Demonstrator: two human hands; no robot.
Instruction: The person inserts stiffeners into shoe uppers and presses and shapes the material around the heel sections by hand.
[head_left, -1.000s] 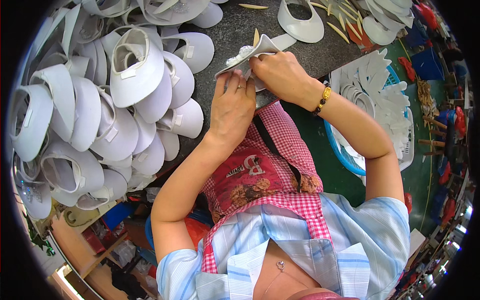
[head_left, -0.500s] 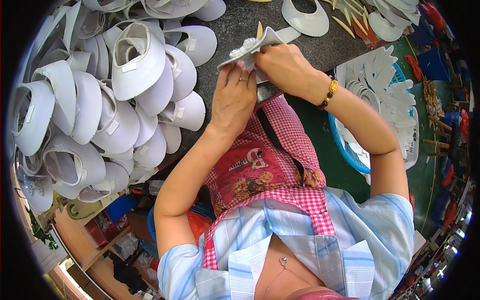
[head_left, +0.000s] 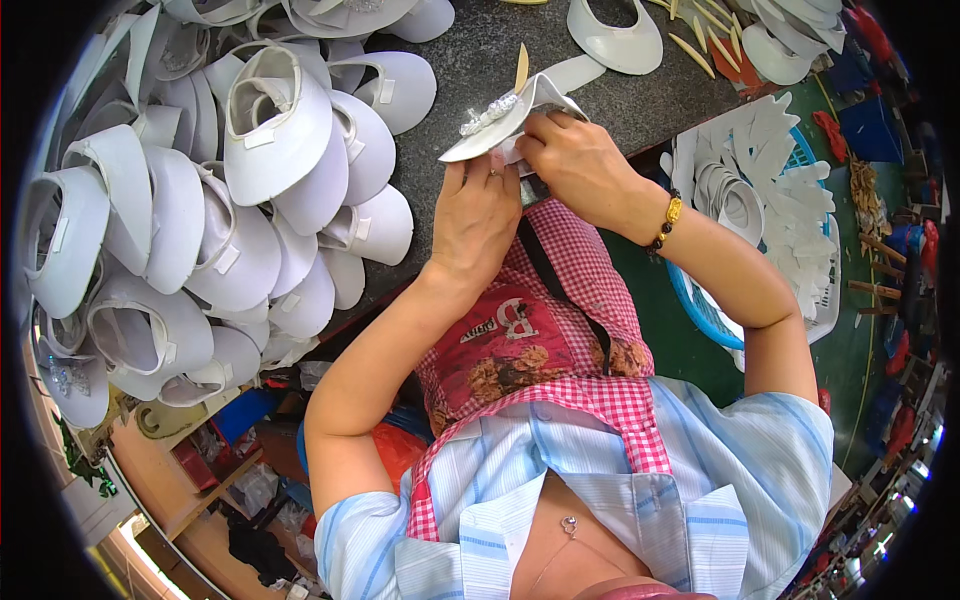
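- I am holding a white visor tilted at the near edge of the dark tabletop.
- Its thin brim is curving, the right end bending upward.
- A silvery, sparkling ornament is sitting on its visible face.

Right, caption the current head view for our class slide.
Left hand and right hand hold a decorated white visor beside piled visors.

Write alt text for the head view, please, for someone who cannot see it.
A person's left hand and right hand hold a white visor with a sparkling cluster at a dark worktop. Finished-looking visors are heaped at left; a blue basket of white pieces is at right.
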